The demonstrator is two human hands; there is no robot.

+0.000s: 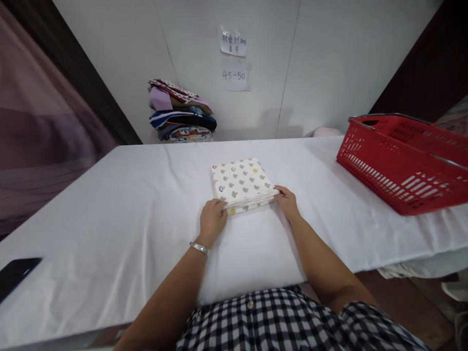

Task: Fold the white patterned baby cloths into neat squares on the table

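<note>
A folded white cloth [242, 183] printed with small grey, yellow and purple shapes lies in the middle of a table covered with a white sheet [109, 204]. My left hand [212, 219] grips its near left corner, fingers curled over the edge. At the near right corner my right hand [287, 201] pinches the layered edge. A silver bracelet [199, 248] circles my left wrist.
A red plastic basket [404, 163] with metal handles stands at the table's right end. A stack of folded clothes [181, 112] rests against the back wall at the far left. A dark phone [14, 275] lies at the near left edge. Paper notes [234, 58] hang on the wall.
</note>
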